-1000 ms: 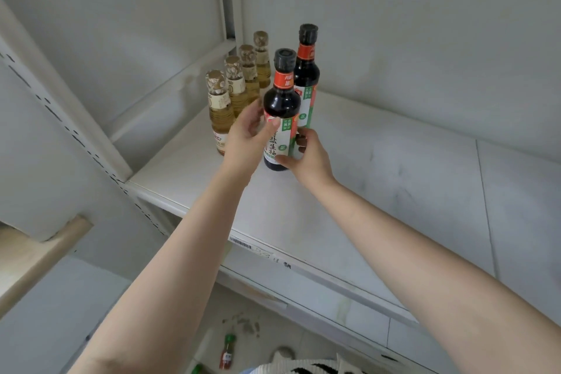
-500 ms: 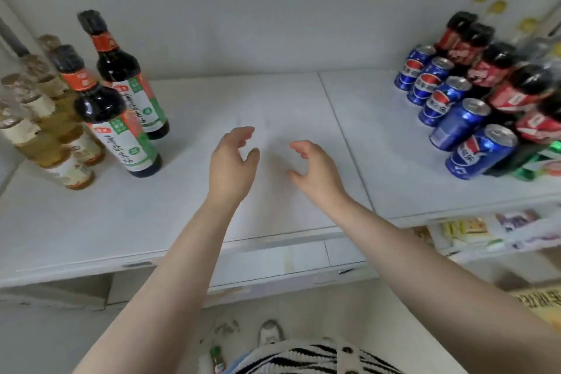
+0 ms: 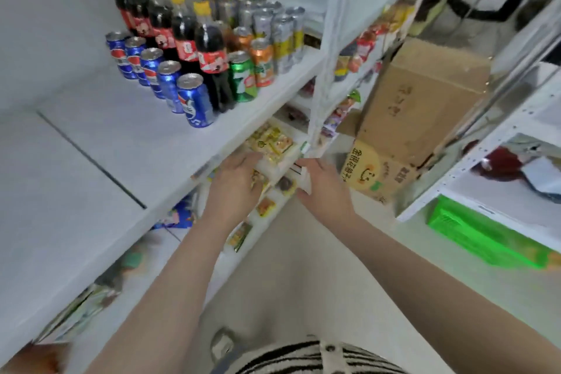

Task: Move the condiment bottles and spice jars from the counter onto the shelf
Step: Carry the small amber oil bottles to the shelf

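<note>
Both the left hand [image 3: 233,185] and the right hand [image 3: 324,188] hang mid-frame with relaxed fingers, holding nothing, in front of blurred snack packets. No condiment bottle shows; the white shelf [image 3: 127,143] at upper left carries blue Pepsi cans [image 3: 194,100], yellow-capped cola bottles [image 3: 209,51] and a green 7-Up can [image 3: 243,76]. A cardboard box [image 3: 422,100] at right bears writing too blurred to read.

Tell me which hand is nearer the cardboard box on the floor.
Right. The right hand is just left of the cardboard box, apart from it. The left hand is farther left, by the shelf edge.
</note>
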A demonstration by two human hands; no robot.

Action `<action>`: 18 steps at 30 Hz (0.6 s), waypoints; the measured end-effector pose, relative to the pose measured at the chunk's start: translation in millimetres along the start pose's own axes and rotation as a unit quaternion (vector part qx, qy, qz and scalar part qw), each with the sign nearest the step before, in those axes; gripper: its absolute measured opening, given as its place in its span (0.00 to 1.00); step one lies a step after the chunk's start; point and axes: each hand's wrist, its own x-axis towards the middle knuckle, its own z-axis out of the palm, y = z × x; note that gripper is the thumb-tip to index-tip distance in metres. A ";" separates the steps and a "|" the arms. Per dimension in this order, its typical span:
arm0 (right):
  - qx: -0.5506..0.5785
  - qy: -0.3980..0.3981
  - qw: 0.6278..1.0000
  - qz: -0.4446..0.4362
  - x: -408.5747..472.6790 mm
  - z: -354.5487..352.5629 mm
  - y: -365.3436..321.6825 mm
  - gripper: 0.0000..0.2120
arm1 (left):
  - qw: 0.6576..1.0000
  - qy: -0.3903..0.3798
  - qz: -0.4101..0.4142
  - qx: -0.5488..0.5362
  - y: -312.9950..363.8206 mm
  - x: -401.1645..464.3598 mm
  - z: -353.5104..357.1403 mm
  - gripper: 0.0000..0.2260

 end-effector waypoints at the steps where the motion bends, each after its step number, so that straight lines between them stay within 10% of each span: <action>1: -0.015 0.009 1.000 0.023 -11.8 -10.8 25.5 0.25 | 1.000 -0.014 0.025 0.003 21.5 4.3 16.2 0.22; 18: -0.048 0.117 0.874 0.470 -224.4 -139.3 304.2 0.27 | 0.879 -0.284 0.382 0.017 346.3 42.8 250.6 0.23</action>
